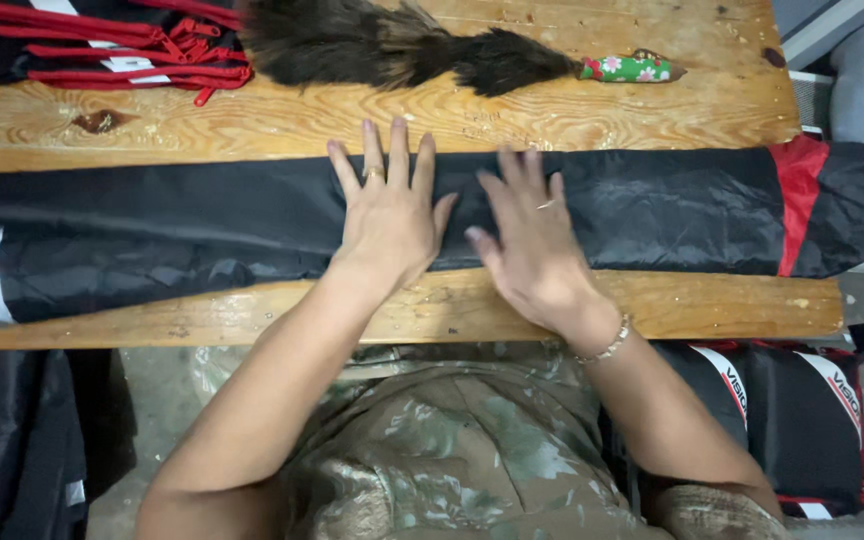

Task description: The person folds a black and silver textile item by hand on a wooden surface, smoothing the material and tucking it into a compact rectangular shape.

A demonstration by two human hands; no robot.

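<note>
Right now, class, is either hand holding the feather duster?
No: the left hand and right hand lie flat on the black fabric, while the feather duster lies untouched beyond them.

long black fabric sleeve (pixel 202 235) flat across table

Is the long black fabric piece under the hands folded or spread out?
Folded: the long black fabric piece lies as a narrow flat strip across the wooden table.

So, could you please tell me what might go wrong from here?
The long black fabric piece overhangs the wooden table at its red-banded end, so it might slide off. The left hand and right hand only press flat near the middle, so the slippery-looking cloth could shift or crease.
</note>
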